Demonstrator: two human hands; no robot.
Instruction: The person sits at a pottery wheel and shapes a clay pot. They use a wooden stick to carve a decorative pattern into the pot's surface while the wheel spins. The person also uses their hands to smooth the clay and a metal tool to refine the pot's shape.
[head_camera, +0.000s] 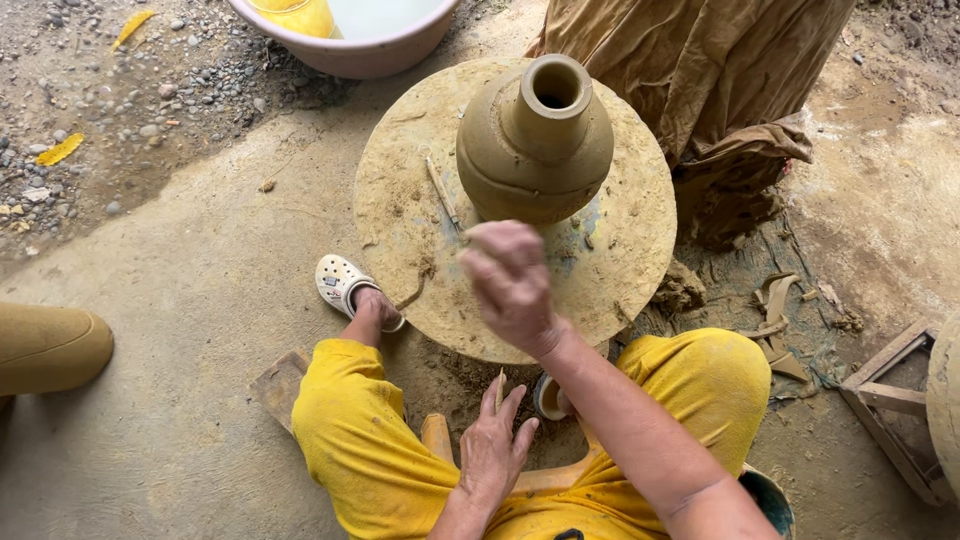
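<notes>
Right hand (512, 283) fingers curled, grip unclear, just before brown narrow-necked clay vase (535, 135) on round wheel (620, 250); left hand (495, 445) open between knees.

Single head-worn view, steeply downward and close over the potter's wheel (400, 200) and lap.

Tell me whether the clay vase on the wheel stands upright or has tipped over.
Upright. The vase sits on its base on the round wheel, its open mouth pointing up at the camera.
</notes>
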